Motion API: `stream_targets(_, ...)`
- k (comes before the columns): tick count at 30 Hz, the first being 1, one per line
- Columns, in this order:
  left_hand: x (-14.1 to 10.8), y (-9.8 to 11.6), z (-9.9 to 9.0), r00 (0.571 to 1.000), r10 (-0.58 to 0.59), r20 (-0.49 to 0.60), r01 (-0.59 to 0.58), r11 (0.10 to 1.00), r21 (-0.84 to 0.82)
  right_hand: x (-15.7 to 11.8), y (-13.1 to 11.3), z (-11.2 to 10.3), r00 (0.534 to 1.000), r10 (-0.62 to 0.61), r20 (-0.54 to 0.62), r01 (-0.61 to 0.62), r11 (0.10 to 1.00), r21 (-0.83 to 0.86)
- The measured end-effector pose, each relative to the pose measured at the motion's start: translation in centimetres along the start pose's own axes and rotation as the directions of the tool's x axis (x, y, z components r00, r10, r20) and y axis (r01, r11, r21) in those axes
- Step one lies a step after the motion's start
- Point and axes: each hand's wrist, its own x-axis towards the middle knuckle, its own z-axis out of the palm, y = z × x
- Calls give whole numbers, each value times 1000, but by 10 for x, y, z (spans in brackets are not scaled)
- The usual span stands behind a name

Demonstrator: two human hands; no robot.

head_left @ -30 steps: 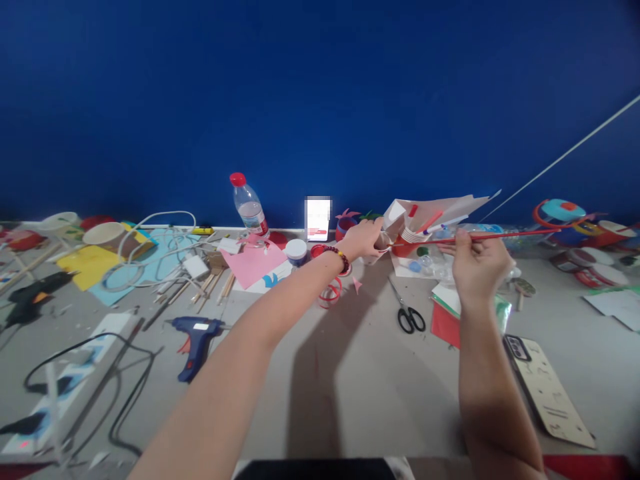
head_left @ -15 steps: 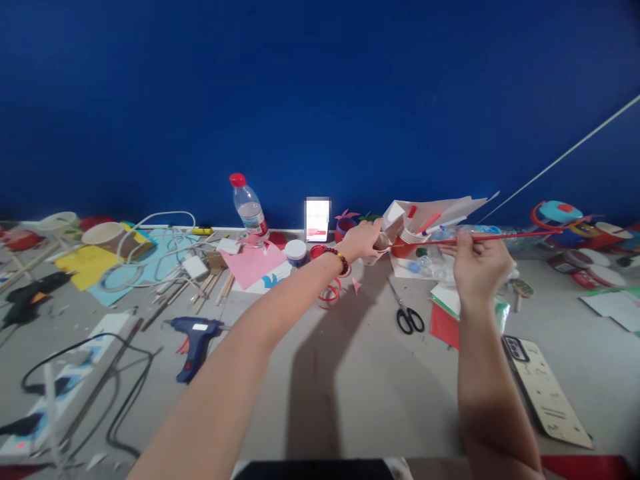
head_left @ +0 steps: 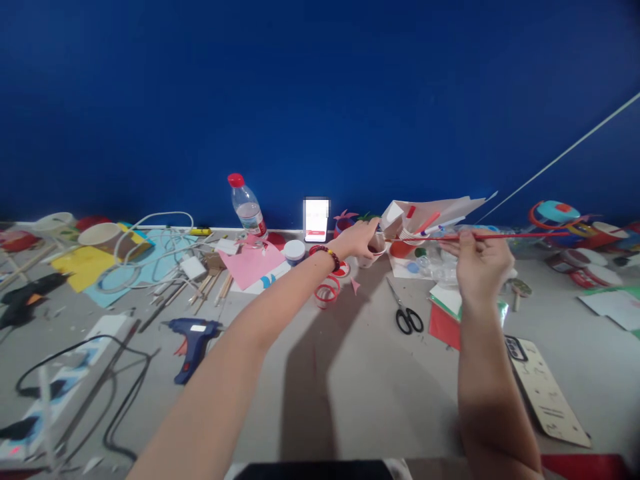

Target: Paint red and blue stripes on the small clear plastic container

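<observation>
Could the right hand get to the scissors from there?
Probably yes: the scissors lie uncovered on the table, left of the right hand. It holds a red stick, though, and might need to put that down first.

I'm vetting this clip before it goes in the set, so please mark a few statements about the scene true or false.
1. The right hand holds a thin red stick. True.
2. The left hand holds the scissors. False: it holds a pale cup, and the scissors lie on the table.
3. The blue glue gun lies to the left of the scissors. True.
4. The cap of the bottle is blue. False: it is red.
5. The scissors are black-handled. True.
</observation>
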Motion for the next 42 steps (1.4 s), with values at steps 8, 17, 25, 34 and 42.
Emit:
stream_targets(8, -15, -6, -18, 988, 5, 157, -3, 1000, -11, -4, -6, 4, 968, 119, 221, -139, 987, 77)
stream_targets(17, -11, 0, -20, 977, 8, 212, -27, 996, 87, -8, -9, -5, 936, 139, 323, -157, 987, 30)
stream_targets(25, -10, -1, -18, 979, 9, 205, -37, 990, 137, -8, -13, -13, 924, 228, 307, -231, 973, -25)
stream_targets(34, -11, 1, -19, 981, -1, 194, -24, 992, 128, -10, -20, -12, 928, 185, 323, -186, 982, -28)
stream_targets(42, -12, 2, -20, 982, -24, 190, 3, 994, 106, -9, -23, -12, 933, 184, 308, -190, 982, -12)
